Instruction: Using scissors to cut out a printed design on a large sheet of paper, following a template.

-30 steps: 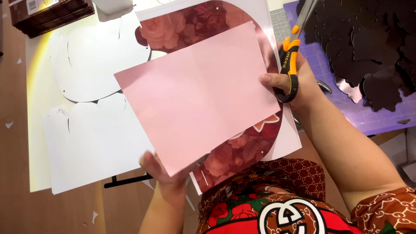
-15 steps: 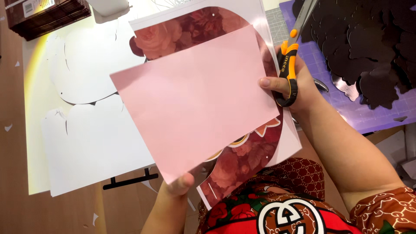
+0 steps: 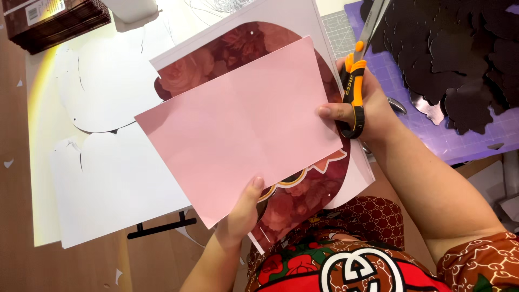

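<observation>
My left hand [image 3: 241, 212] pinches the lower edge of a pink paper sheet [image 3: 238, 130] with a fold line down its middle. Under it lies a white sheet printed with a dark red rose pattern [image 3: 216, 54], held in the same grip. My right hand [image 3: 359, 111] grips orange-and-black scissors [image 3: 354, 92], blades pointing up and away, with its thumb pressed on the pink sheet's right edge.
White cut-out paper sheets [image 3: 108, 162] lie on the table at left. A purple cutting mat [image 3: 432, 130] at right carries a pile of dark cut-out shapes [image 3: 459, 54]. A dark stack [image 3: 54, 21] sits at top left. Paper scraps dot the wooden floor [image 3: 16, 189].
The pink sheet and the printed sheet have rotated slightly and shifted right. My left hand slid from the lower left corner toward the middle of the bottom edge.
</observation>
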